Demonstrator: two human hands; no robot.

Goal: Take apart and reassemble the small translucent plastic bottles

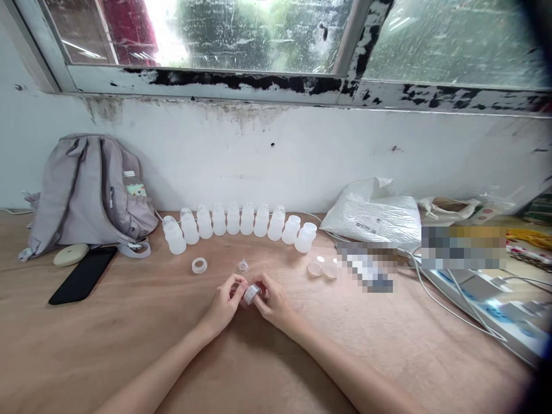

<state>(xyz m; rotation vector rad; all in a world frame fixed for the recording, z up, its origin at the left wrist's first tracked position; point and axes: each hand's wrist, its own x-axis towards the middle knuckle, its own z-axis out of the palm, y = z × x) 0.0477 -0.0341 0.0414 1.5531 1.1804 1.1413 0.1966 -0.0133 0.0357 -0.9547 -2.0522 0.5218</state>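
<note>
Between my fingertips, just above the table, is a small translucent ribbed cap [251, 294]. My left hand [227, 298] pinches it from the left, and my right hand [272, 299] grips it from the right. Fingers hide part of the cap. Beyond my hands lies a small clear piece with a thin pointed tip [242, 266]. Further left rests a white screw ring [199, 265]. Behind these, several frosted plastic bottles [233, 220] stand upright in a curved row. The two at the right end, including the end bottle [306, 238], have open necks; the others carry clear tops.
Clear round pieces [315, 269] lie to the right. A black phone [84, 276], a round cream-coloured case [71, 255] and a grey backpack [86, 195] are at left. At right are a white plastic parcel [374, 210] and a power strip [495, 313] with cables.
</note>
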